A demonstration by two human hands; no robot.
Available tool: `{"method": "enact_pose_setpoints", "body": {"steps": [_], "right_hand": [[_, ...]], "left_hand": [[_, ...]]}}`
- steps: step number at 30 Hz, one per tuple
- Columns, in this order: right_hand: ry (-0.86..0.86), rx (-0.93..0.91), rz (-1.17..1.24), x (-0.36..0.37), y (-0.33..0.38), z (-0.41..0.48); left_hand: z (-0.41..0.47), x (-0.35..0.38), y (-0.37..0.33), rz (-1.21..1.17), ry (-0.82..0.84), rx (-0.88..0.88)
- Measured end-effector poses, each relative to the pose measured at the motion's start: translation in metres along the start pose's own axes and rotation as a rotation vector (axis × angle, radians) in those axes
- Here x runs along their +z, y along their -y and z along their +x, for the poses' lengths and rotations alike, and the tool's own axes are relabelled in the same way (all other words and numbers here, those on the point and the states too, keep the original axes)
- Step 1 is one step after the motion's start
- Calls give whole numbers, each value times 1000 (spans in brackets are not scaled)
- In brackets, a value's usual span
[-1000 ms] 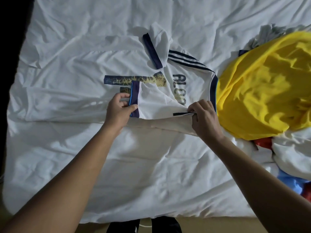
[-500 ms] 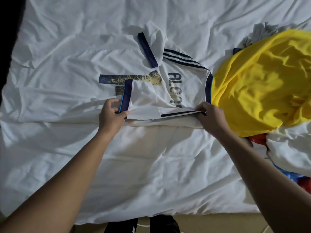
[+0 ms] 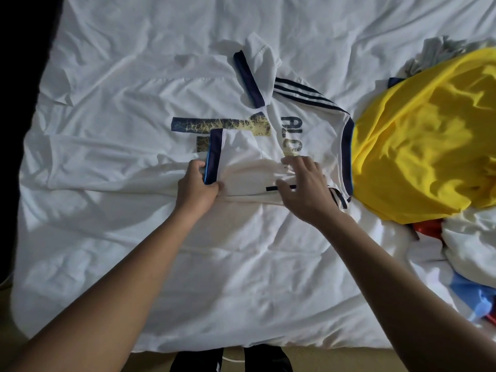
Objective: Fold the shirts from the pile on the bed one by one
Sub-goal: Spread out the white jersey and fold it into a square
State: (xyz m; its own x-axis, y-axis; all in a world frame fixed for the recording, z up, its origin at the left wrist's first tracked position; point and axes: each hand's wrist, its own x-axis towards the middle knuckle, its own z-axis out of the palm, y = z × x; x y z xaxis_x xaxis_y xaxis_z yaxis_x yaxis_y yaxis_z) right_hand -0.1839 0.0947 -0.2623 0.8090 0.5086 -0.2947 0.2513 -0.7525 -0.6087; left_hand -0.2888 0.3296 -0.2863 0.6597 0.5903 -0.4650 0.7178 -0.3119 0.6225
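Observation:
A white jersey with navy trim, dark shoulder stripes and a gold-and-navy print lies spread across the bed, its back up. Its near sleeve is folded in over the body. My left hand pinches that sleeve's navy cuff between thumb and fingers. My right hand lies flat with spread fingers on the folded sleeve, near the collar end. The far sleeve sticks up beyond the print. The pile of shirts sits at the right, topped by a yellow one.
The white bedsheet is rumpled; its near edge runs along the bottom of the view. Under the yellow shirt show red, white, blue and grey garments. A dark gap borders the bed at the left.
My right hand let go of the sleeve's edge near the collar and now lies open and flat on the fold. My left hand keeps its pinch on the cuff.

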Motion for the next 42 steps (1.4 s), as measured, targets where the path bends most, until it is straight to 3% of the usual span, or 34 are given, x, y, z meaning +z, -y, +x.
{"method": "enact_pose_setpoints", "body": {"steps": [4,7,10,13,15,18,22,24,29,34,38,42], "right_hand": [[6,1,-65,23,24,26],[-46,-51,-89,34,37,43],[-54,-56,-89,42,49,64],[-53,121,47,38,61,88],[27,228,101,32,65,99],[105,187,5,29,69,106],[-136,280,46,31,72,105],[-202,284,3,36,73,99],[-298,3,-303,61,106,90],[-74,-216,-285,119,173,97],[74,-226,-262,163,218,106],[75,-109,-213,182,235,120]], "left_hand": [[11,-21,4,5,-176,111],[31,-51,29,234,-242,201],[53,-86,54,493,-221,297],[80,-122,72,660,-207,328],[98,-143,74,718,-114,283],[114,-165,64,755,19,260],[122,-173,60,590,-126,391],[121,-171,69,578,-109,419],[119,-199,117,640,-183,463],[118,-251,166,614,-346,300],[98,-271,201,243,-495,-115],[76,-267,227,93,-242,-242]]}}
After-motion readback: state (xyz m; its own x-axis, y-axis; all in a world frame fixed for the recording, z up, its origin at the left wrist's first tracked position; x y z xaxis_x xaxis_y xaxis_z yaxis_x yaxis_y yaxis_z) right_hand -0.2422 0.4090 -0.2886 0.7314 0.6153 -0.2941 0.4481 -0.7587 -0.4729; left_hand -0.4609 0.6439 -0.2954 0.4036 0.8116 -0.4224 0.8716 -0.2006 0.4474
